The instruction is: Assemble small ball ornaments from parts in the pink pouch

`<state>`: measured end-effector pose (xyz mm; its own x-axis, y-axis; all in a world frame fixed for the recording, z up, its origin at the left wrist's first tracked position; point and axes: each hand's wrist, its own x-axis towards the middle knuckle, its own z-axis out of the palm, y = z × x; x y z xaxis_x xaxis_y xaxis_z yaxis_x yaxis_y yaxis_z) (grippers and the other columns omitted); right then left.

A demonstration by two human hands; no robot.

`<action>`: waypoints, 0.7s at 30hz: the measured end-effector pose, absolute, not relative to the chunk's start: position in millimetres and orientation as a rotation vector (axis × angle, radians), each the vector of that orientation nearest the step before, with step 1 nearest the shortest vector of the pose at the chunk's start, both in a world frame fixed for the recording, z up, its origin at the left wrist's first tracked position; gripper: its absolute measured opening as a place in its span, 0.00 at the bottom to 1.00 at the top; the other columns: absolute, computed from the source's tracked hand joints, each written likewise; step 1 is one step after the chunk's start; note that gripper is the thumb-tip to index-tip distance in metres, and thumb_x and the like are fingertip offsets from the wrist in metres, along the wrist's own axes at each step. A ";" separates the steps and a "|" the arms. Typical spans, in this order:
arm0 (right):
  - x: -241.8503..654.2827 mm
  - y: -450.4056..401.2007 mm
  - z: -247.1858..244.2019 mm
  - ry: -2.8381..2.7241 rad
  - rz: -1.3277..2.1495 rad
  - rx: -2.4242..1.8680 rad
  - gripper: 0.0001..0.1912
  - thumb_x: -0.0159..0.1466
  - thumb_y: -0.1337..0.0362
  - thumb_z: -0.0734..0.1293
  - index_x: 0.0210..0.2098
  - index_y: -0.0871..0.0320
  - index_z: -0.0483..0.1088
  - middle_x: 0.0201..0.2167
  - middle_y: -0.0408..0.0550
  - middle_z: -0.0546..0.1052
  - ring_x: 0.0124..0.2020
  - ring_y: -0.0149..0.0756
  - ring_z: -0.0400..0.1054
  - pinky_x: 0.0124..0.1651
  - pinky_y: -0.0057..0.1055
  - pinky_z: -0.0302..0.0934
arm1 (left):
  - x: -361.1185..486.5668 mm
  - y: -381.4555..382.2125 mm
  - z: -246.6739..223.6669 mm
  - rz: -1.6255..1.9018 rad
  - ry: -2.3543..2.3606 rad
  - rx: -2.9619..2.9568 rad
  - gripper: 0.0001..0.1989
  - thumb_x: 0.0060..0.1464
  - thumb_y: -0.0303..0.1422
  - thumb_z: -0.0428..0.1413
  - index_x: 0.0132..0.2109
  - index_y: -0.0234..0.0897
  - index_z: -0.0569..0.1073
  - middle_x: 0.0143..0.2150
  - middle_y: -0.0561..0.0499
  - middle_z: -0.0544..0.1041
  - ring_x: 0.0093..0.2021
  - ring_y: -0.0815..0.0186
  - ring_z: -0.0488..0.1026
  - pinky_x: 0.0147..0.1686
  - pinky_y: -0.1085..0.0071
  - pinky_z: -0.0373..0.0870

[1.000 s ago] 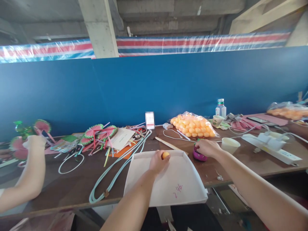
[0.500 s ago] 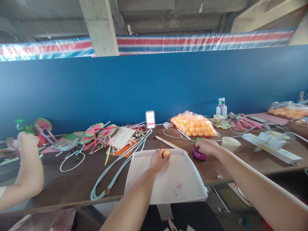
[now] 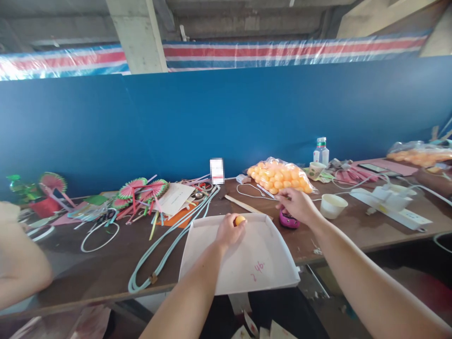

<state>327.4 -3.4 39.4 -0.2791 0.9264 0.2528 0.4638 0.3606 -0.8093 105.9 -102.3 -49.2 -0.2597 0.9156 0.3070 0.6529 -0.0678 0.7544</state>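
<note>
My left hand (image 3: 228,230) is closed around a small orange ball (image 3: 239,220), over the far part of a shallow white cardboard tray (image 3: 278,270) with red handwriting. Just beyond the tray's right corner sits a small rounded purple thing (image 3: 289,220) with a dark band near its top; I cannot make out its kind. Above and partly in front of it is my right hand (image 3: 298,205), its fingers pinched together. Whatever lies between those fingertips is too small to tell.
Behind the right hand lies a clear bag of orange balls (image 3: 280,176). A paper cup (image 3: 333,206) and a white power strip (image 3: 391,207) stand to the right. Pale blue cords (image 3: 151,256), watermelon-patterned paper fans (image 3: 155,189) and a co-worker's arm (image 3: 21,263) are on the left.
My right hand has lifted from the purple thing and moved slightly left. My left hand still holds the ball. The co-worker's arm has shifted left, and the view has tilted slightly.
</note>
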 end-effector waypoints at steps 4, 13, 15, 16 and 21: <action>268.7 -21.1 50.1 -1.719 1.077 -0.938 0.04 0.60 0.66 0.65 0.29 0.59 0.67 0.26 0.45 0.76 0.20 0.27 0.69 0.23 0.22 0.64 | 102.8 -97.9 -54.7 1.240 1.895 1.699 0.13 0.54 0.41 0.55 0.39 0.37 0.76 0.39 0.46 0.75 0.41 0.62 0.71 0.44 0.67 0.66; 135.5 -18.3 76.8 -1.302 1.463 -0.730 0.04 0.59 0.66 0.68 0.29 0.60 0.70 0.22 0.41 0.72 0.21 0.25 0.65 0.22 0.19 0.63 | 102.3 -97.9 -49.0 1.194 1.903 1.709 0.08 0.51 0.33 0.55 0.38 0.37 0.74 0.35 0.49 0.72 0.38 0.64 0.69 0.40 0.69 0.64; 123.4 -12.4 62.9 -1.210 1.527 -0.752 0.05 0.58 0.66 0.69 0.28 0.60 0.69 0.19 0.40 0.70 0.19 0.24 0.63 0.21 0.19 0.62 | 102.9 -100.0 -44.2 1.172 1.941 1.681 0.04 0.50 0.30 0.54 0.34 0.36 0.73 0.33 0.50 0.71 0.35 0.66 0.68 0.37 0.70 0.64; 120.5 -9.4 53.1 -1.160 1.564 -0.779 0.06 0.58 0.66 0.69 0.27 0.60 0.69 0.18 0.40 0.69 0.18 0.24 0.62 0.20 0.19 0.61 | 103.3 -101.1 -41.8 1.168 1.973 1.658 0.03 0.49 0.28 0.54 0.33 0.36 0.72 0.32 0.51 0.70 0.34 0.66 0.67 0.36 0.71 0.63; 128.2 7.1 6.3 -0.930 1.646 -0.872 0.09 0.54 0.66 0.72 0.25 0.60 0.67 0.19 0.40 0.70 0.17 0.21 0.59 0.18 0.18 0.59 | 108.1 -102.5 -36.9 1.162 2.015 1.663 0.04 0.45 0.27 0.56 0.32 0.35 0.72 0.33 0.49 0.70 0.34 0.65 0.68 0.36 0.70 0.64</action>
<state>128.2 7.1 6.3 -0.2279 0.9681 -0.1037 -0.4108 -0.1922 -0.8912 108.1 -102.5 -36.9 -0.2974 0.9167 0.2668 0.6902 0.0134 0.7235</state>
